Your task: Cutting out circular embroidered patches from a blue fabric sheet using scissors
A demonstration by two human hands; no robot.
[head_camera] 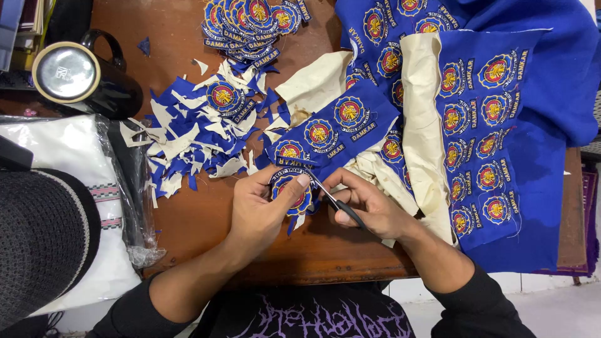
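Note:
My left hand (266, 203) pinches a round embroidered patch (289, 191) still joined to a strip of blue cloth (335, 131) bearing more patches. My right hand (369, 203) grips small black-handled scissors (332, 199), their blades at the patch's right edge beside my left thumb. Both hands rest over the near edge of a brown wooden table (206, 219). A large blue sheet (501, 125) with several rows of the same patches and cream backing lies to the right.
A heap of blue and cream cloth scraps (194, 138) lies left of my hands. A stack of cut patches (253, 22) sits at the back. A black mug with a metal lid (78, 75), a bagged white cloth (75, 150) and a dark knitted cap (37, 238) sit at left.

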